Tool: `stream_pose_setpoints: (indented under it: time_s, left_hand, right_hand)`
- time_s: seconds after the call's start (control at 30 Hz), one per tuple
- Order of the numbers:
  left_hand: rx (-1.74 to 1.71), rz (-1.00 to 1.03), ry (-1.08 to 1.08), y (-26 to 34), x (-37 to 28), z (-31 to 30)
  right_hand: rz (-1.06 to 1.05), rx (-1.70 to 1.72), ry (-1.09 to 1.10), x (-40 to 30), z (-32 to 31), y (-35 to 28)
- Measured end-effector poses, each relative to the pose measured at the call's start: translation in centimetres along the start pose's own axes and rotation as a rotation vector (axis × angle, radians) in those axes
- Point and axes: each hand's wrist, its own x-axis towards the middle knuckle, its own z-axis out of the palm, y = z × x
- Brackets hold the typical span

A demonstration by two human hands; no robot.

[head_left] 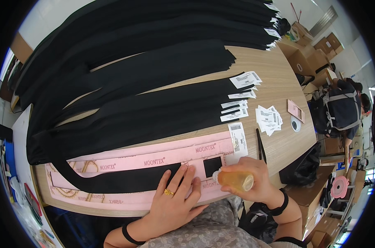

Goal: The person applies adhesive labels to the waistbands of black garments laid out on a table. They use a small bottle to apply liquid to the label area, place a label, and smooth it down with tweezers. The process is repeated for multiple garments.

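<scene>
My left hand (175, 195), with a ring on one finger, lies flat with its fingers spread over a black fabric band (128, 181) and a pink card template (198, 169). Through the template's cut-out window a square of the black fabric (210, 166) shows. My right hand (255, 173) grips a small bottle of amber liquid (237, 180). The bottle is tilted, its white tip at the window's right edge; whether it touches the fabric I cannot tell. Under the band is a long pink printed board (153, 161). A white printed label (238, 139) lies over the board's right end.
Long black fabric bands (162, 108) cover the table's far side, several with white labels (244, 80) at their ends. To the right are black tweezers (260, 144), a stack of labels (268, 119) and a small pink frame (295, 110). Another person (342, 108) is at far right.
</scene>
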Motion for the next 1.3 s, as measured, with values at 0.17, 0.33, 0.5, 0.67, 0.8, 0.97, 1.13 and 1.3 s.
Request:
stream_pose_setpoints:
  time_s: [0.17,0.33,0.5,0.67,0.8,0.97,1.13,1.3]
  left_hand:
    - [0.021,0.004,-0.007,0.0,0.1,-0.1]
    - [0.060,-0.003,-0.028,0.4,0.3,-0.3]
    - [0.046,-0.009,0.020,0.8,0.2,-0.2]
    - [0.048,-0.001,0.017,1.1,0.5,-0.1]
    - [0.005,-0.003,0.047,1.5,0.6,-0.5]
    - [0.015,0.022,0.034,1.4,0.7,-0.7]
    - [0.016,0.020,0.050,1.3,0.6,-0.8]
    - [0.016,0.019,0.060,1.4,0.6,-0.7]
  right_hand:
    - [0.157,0.555,0.391,-1.3,-1.1,2.0]
    - [0.195,1.042,0.366,1.0,-8.1,3.5]
    - [0.289,0.677,0.487,5.4,-12.0,8.6]
    - [0.341,0.195,0.493,8.0,-13.0,15.2]
    - [0.385,-0.088,0.478,9.1,-12.8,17.1]
    - [0.278,-0.120,0.569,8.2,-12.7,17.4]
    - [0.402,-0.254,0.509,5.0,-14.2,11.9]
    - [0.421,-0.282,0.230,1.9,-14.5,11.8]
